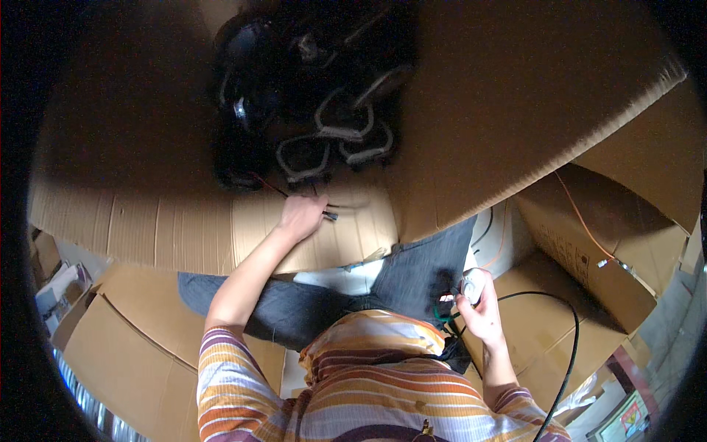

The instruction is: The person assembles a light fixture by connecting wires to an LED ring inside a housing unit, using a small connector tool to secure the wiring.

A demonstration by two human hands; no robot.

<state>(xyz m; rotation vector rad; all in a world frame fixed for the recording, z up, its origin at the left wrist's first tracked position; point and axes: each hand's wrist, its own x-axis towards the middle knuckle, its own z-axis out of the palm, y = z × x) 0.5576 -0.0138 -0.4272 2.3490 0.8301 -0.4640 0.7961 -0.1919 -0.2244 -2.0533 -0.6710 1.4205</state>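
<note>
Your left hand (302, 216) pinches thin dark wires (331, 216) over the lit cardboard (320, 253), seemingly to control their ends, while your right hand (481, 315) wraps a white device (473, 285) beside your thigh (421, 271), apparently to steady it.

From my station I'm seeing a ribbed top (390, 394) filling six o'clock, its stripes running in orange, white, mustard and maroon. The left sleeve (230, 383), toward seven, and the right sleeve (521, 412), toward five, are stopping near the elbows, leaving left hand (302, 216) and right hand (479, 308) bare. A brass-coloured piece (426, 427) is sitting at the dark neckline (368, 433), and dark blue-grey trousers (420, 269) are spreading from eight to four
</note>
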